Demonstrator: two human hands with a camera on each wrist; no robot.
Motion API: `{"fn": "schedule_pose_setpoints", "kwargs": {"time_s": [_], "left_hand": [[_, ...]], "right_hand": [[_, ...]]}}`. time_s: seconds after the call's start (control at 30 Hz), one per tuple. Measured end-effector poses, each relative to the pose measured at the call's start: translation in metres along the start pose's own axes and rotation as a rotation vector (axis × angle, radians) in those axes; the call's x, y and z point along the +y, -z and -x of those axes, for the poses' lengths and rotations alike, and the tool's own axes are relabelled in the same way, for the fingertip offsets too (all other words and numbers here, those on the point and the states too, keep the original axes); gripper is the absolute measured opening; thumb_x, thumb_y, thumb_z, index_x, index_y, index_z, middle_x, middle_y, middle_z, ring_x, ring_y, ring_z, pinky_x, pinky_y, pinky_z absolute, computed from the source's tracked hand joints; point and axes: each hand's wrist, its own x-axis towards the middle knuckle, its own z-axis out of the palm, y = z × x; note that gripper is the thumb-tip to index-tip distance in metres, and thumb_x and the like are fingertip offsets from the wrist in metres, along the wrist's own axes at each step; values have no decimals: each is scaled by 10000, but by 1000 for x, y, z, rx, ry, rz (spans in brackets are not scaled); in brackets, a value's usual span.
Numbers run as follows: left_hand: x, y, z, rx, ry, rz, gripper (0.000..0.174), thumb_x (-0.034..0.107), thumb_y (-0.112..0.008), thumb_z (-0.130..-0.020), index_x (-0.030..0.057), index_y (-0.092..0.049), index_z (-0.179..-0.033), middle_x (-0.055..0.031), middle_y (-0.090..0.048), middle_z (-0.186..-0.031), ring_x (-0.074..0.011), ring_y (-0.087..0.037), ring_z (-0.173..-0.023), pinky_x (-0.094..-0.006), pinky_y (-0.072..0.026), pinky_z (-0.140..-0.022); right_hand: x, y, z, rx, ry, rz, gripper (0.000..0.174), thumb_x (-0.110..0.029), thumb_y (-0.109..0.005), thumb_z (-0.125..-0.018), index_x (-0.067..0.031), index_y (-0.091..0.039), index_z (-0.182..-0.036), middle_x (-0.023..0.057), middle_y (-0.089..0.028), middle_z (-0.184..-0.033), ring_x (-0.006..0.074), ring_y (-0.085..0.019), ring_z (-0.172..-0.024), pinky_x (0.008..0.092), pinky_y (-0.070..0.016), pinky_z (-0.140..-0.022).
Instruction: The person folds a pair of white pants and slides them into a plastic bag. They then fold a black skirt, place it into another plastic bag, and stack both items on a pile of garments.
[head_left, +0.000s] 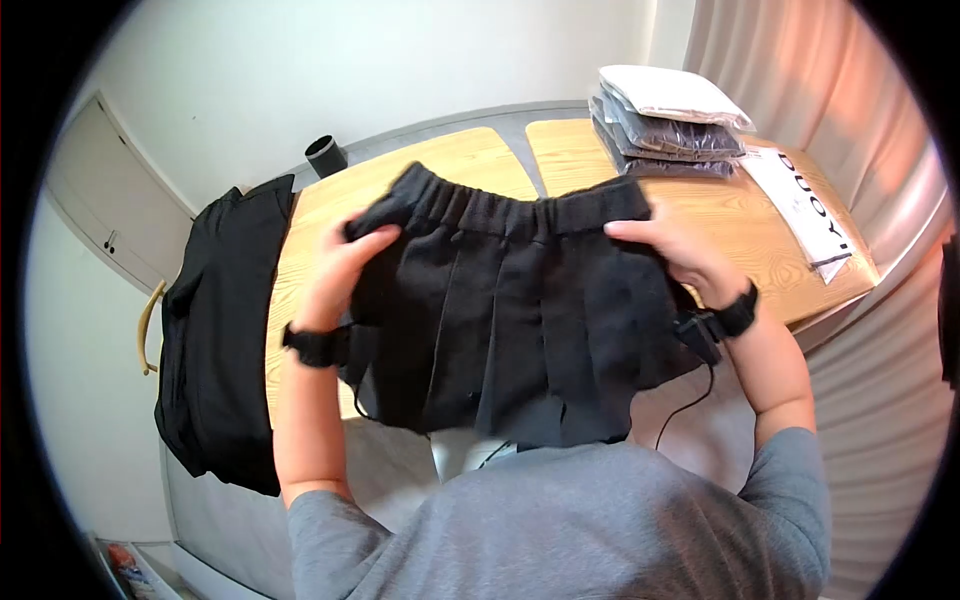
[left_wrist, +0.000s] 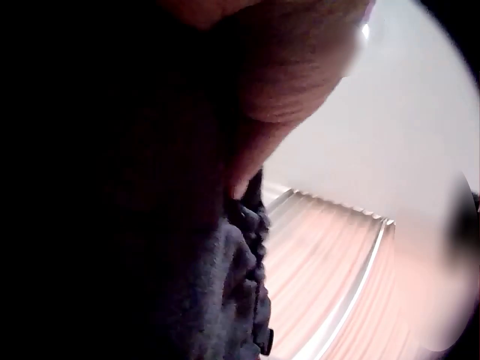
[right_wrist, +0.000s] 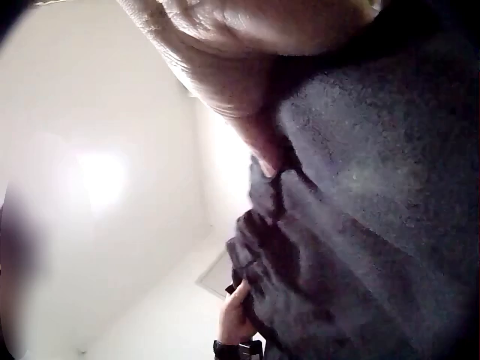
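A black pleated skirt [head_left: 520,310] with a gathered elastic waistband hangs spread between both hands, in front of the person's chest. On the left, the left hand [head_left: 338,265] grips one end of the waistband, its thumb lying over the front. The right hand [head_left: 690,255] pinches the opposite end the same way, thumb in front and fingers hidden behind the cloth. Dark skirt fabric [left_wrist: 232,277] fills much of the left wrist view. In the right wrist view the waistband [right_wrist: 262,232] runs down from the near thumb towards the far hand.
Black folded clothing [head_left: 225,330] drapes over the table's left side. Several bagged garments [head_left: 670,120] are stacked at the back right, beside a white printed bag [head_left: 800,210]. A gap parts the two wooden tabletops [head_left: 465,160]. A dark bin [head_left: 326,156] stands behind.
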Motion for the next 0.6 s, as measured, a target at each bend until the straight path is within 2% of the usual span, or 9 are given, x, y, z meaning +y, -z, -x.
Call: {"fn": "schedule_pose_setpoints", "kwargs": {"time_s": [0.07,0.13,0.2,0.23,0.27,0.33,0.37,0.53,0.6], "left_hand": [[33,2,45,57,-247,-409,200,98,-638,-773,-9,-644,-942,-55,-630,-914,-146,-573,-801,-274,-464,-722],[47,6,79,-96,-605,-530,92,75,-692,-711,70,-707,-802,-6,-514,-672,-118,-482,-621,-273,-389,-566],[49,24,94,-656,-831,-262,135,111,-722,-688,90,-728,-821,-1,-421,-618,-122,-432,-577,-267,-339,-527],[52,15,105,-746,-895,-182,146,150,-737,-678,111,-738,-818,6,-404,-618,-119,-428,-579,-263,-343,-528],[58,3,117,-826,-946,-90,158,189,-752,-668,132,-748,-815,12,-386,-618,-117,-424,-581,-259,-347,-529],[75,-4,148,-886,-844,-179,147,248,-768,-649,177,-757,-778,29,-400,-637,-109,-432,-590,-251,-359,-528],[78,-5,160,-854,-789,-199,141,263,-778,-630,213,-758,-760,48,-401,-635,-100,-434,-588,-238,-377,-537],[78,0,175,-845,-760,-212,174,239,-779,-618,239,-758,-791,61,-416,-658,-97,-447,-605,-224,-402,-553],[78,5,171,-889,-749,-226,192,232,-773,-635,238,-758,-826,52,-413,-675,-101,-445,-607,-225,-406,-554]], "right_hand": [[-23,0,42,118,120,421,313,-111,-715,-736,-8,-633,-1020,78,-661,-888,177,-614,-779,285,-486,-720],[-40,-12,86,127,571,923,301,-158,-752,-686,-52,-669,-955,75,-607,-719,198,-573,-661,296,-453,-635],[-47,-14,128,-62,689,1004,215,-171,-743,-673,-66,-700,-855,83,-487,-590,232,-476,-503,343,-368,-493],[-48,-12,136,-82,644,986,215,-171,-743,-673,-66,-700,-855,83,-487,-590,232,-476,-503,343,-368,-493],[-49,-9,142,-294,785,893,161,-158,-736,-667,-96,-711,-814,40,-422,-571,185,-406,-462,325,-293,-458],[-48,-7,152,-687,1075,638,80,-132,-724,-656,-157,-733,-731,-46,-292,-533,92,-266,-379,290,-142,-387],[-49,-10,156,-706,1052,609,130,-159,-760,-615,-184,-732,-739,-70,-226,-550,44,-224,-400,247,-111,-410],[-51,-20,161,-735,942,584,127,-167,-754,-631,-164,-731,-756,-68,-214,-549,38,-224,-402,247,-106,-415],[-54,-14,158,-797,934,658,90,-232,-733,-685,-228,-697,-767,-91,-292,-590,51,-247,-417,243,-123,-426]]}}
